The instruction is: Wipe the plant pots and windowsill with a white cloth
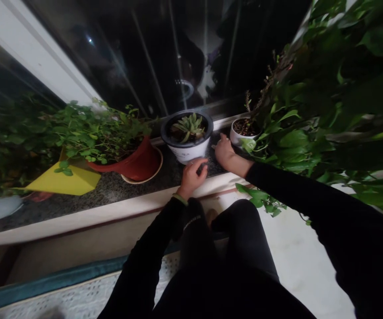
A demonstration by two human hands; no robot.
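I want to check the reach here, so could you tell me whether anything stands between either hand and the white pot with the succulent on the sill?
Nothing visible does. The left hand is at the front base of the white pot, apparently touching it. The right hand rests on the stone sill just beside it, with only bare sill between.

You face dark window (164, 48) across top of frame, white frame bar (35, 57) upper left, speckled stone sill (111, 188) mid-frame, pale floor (294, 252) lower right, patterned rug (78, 297) lower left.
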